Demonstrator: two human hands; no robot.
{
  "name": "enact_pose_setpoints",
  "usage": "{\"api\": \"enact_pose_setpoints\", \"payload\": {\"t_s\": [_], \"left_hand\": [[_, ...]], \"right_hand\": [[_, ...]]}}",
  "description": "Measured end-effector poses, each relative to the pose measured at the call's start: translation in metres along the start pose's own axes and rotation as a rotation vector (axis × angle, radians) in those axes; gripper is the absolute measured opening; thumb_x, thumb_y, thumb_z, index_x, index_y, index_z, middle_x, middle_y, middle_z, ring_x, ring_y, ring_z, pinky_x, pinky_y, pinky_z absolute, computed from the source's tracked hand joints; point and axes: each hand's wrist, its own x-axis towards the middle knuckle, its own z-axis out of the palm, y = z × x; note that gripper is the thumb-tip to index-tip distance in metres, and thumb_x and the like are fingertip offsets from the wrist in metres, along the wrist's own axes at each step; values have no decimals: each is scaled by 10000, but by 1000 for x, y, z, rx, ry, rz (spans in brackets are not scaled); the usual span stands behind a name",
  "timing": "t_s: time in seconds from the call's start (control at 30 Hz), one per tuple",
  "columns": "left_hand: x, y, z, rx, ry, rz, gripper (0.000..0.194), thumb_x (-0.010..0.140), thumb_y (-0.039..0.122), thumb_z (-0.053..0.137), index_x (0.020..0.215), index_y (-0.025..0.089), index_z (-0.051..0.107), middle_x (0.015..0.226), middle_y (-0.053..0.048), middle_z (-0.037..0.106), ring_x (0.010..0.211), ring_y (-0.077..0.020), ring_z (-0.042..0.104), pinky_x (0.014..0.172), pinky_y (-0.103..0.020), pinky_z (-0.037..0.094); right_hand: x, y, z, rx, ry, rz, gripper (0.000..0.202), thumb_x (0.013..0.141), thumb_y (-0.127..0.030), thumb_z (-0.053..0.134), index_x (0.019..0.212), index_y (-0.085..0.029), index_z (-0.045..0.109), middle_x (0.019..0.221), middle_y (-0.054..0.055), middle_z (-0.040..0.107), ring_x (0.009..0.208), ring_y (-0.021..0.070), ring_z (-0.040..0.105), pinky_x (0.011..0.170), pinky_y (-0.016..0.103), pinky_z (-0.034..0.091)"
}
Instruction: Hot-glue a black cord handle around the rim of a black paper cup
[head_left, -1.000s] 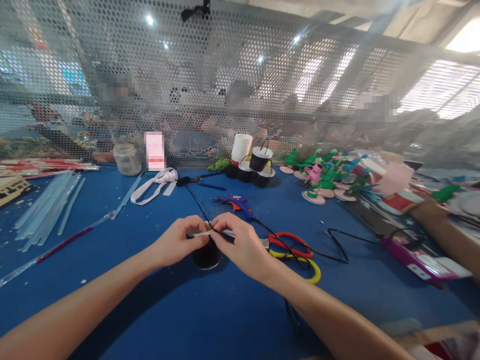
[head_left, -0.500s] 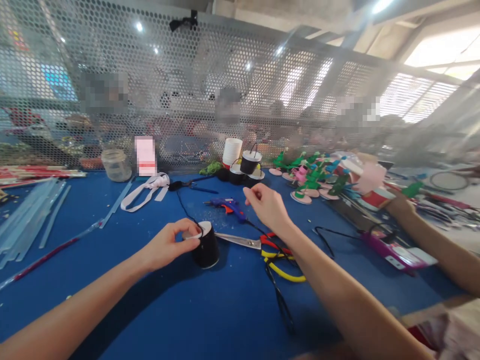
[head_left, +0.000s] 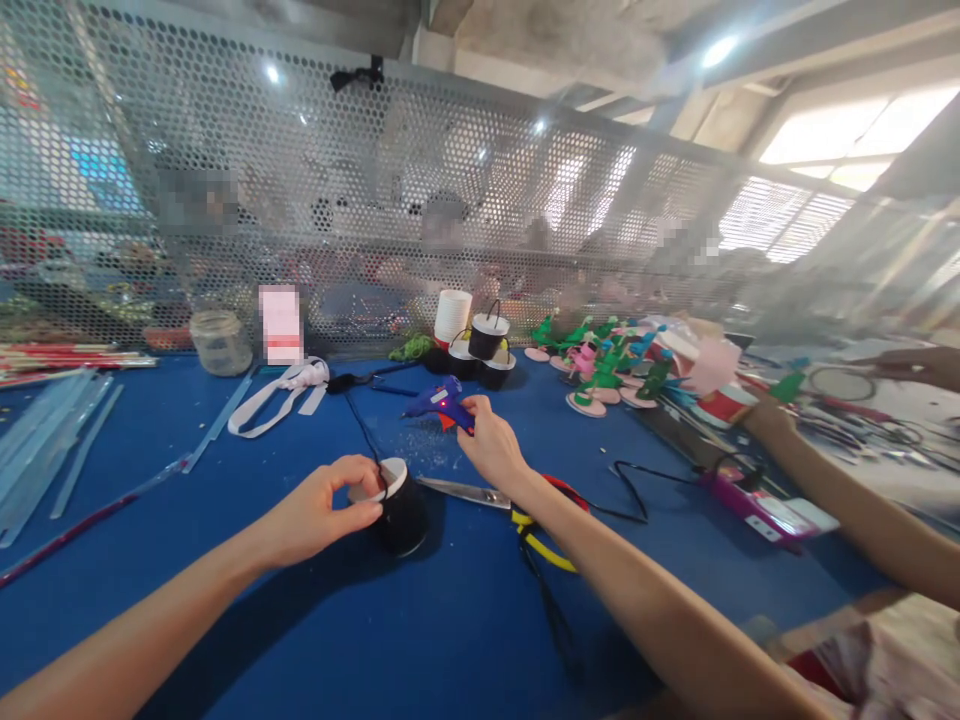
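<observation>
Pinching the black cup (head_left: 405,515) by its white rim, the left hand (head_left: 322,512) has its fingers close together. The cup sits just right of those fingertips, and a black cord (head_left: 364,430) runs away past them. The right hand (head_left: 493,447) curls its fingers around the back of the blue glue gun (head_left: 441,402). Scissors (head_left: 469,492) lie just this side of them.

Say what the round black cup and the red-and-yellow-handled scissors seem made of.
Cup: perhaps paper, its dark outside matte, its rim thin and white. Scissors: blades likely metal, from their silvery sheen; handles probably plastic, smooth and bright.
</observation>
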Motion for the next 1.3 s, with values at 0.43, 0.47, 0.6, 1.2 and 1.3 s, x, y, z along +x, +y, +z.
{"api": "enact_pose_setpoints", "payload": {"t_s": [0.43, 0.47, 0.6, 1.2, 1.3], "left_hand": [[-4, 2, 6, 40, 33, 57, 137, 729, 246, 475, 621, 161, 480, 877, -28, 528, 855, -163, 488, 812, -277, 367], [-4, 1, 6, 27, 41, 59, 139, 731, 248, 474, 622, 161, 477, 864, -27, 528, 839, -160, 487, 800, -275, 369], [-2, -7, 7, -140, 82, 24, 168, 735, 291, 484, 637, 156, 470, 781, -14, 525, 771, -148, 468, 746, -269, 364], [1, -26, 14, -458, 209, -142, 214, 699, 316, 552, 626, 137, 461, 630, 44, 430, 610, -85, 371, 589, -210, 270], [1, -26, 14, -476, 196, -115, 214, 701, 313, 545, 622, 136, 454, 664, 34, 454, 630, -89, 378, 606, -213, 278]], "right_hand": [[-38, -19, -21, 676, -90, -133, 213, 692, -310, 545, 839, -157, 534, 827, 56, 632, 755, 181, 588, 674, 315, 464], [-39, -20, -22, 715, -118, -113, 209, 680, -308, 557, 825, -159, 540, 812, 52, 635, 725, 176, 592, 645, 309, 470], [-48, -26, -32, 822, -232, -62, 209, 675, -284, 552, 836, -151, 552, 818, 58, 642, 556, 130, 580, 518, 278, 475], [-83, -30, -30, 423, -206, -101, 141, 692, -304, 531, 644, -179, 577, 512, -10, 572, 437, 119, 518, 433, 234, 429], [-83, -33, -34, 409, -214, -126, 143, 701, -285, 507, 658, -181, 595, 537, -9, 580, 483, 125, 539, 484, 239, 444]]}}
